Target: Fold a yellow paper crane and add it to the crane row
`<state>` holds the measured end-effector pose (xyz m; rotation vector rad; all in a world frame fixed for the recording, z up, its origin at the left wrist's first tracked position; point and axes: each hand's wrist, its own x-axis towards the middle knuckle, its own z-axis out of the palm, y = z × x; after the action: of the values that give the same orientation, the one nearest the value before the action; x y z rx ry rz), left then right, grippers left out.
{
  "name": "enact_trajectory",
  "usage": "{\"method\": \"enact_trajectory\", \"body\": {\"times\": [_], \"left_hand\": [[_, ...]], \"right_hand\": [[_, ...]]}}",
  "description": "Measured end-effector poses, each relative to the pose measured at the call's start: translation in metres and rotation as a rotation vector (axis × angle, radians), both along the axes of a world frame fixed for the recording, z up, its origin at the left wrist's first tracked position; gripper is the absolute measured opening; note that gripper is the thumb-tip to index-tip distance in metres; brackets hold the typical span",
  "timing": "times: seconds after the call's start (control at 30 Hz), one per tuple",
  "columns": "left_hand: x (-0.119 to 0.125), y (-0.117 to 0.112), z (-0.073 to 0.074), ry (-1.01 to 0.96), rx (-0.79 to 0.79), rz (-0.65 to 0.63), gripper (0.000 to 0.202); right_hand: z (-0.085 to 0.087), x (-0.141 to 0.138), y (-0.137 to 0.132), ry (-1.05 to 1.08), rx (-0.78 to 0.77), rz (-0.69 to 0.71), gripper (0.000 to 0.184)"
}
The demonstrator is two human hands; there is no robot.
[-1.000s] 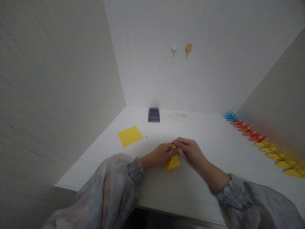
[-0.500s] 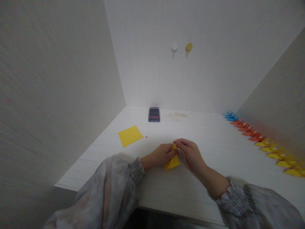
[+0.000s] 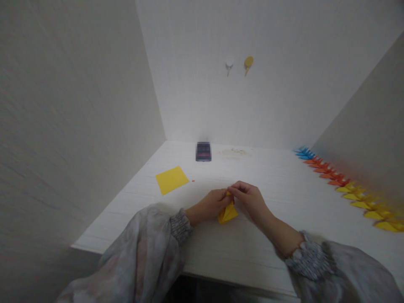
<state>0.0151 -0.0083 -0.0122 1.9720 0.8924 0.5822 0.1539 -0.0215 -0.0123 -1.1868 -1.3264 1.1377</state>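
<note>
A piece of folded yellow origami paper is held just above the white table, its wide pointed end toward me. My left hand is closed on its left side, thumb on top. At the paper's upper tip, my right hand pinches with thumb and forefinger, touching the left fingertips. The fingers hide the upper part of the paper. Left of my hands lies a flat yellow paper sheet, with a tiny orange scrap beside its right corner.
A dark, blurred-out device stands at the table's back. Along the right wall runs a row of folded paper cranes, blue, orange and yellow. A white hook and a yellow hook hang on the back wall.
My right fingertips have shifted slightly left and cover more of the folded paper's upper tip. My left hand keeps its hold.
</note>
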Motion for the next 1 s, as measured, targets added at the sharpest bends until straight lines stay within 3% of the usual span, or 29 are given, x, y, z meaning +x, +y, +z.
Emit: {"method": "enact_trajectory", "body": {"times": [0.3,0.47,0.63,0.77,1.0], "left_hand": [[0.0027,0.0001,0.0018,-0.002,0.003,-0.028,0.024],[0.0010,0.0035,-0.0045,-0.095,0.001,0.116,0.026],[-0.0028,0.0080,-0.0041,-0.264,0.040,0.320,0.029],[-0.0031,0.0066,-0.0020,-0.331,0.035,0.298,0.023],[-0.0034,0.0084,-0.0055,-0.400,-0.052,0.287,0.021]], "right_hand": [[0.0019,-0.0044,-0.0054,0.089,-0.066,-0.048,0.025],[0.0056,-0.0016,-0.0029,-0.069,0.053,-0.204,0.026],[0.0022,-0.0035,-0.0011,-0.110,0.022,-0.027,0.022],[0.0001,-0.0072,-0.0025,-0.133,-0.015,0.080,0.024],[0.0009,-0.0053,-0.0034,-0.066,-0.084,0.028,0.025]]}}
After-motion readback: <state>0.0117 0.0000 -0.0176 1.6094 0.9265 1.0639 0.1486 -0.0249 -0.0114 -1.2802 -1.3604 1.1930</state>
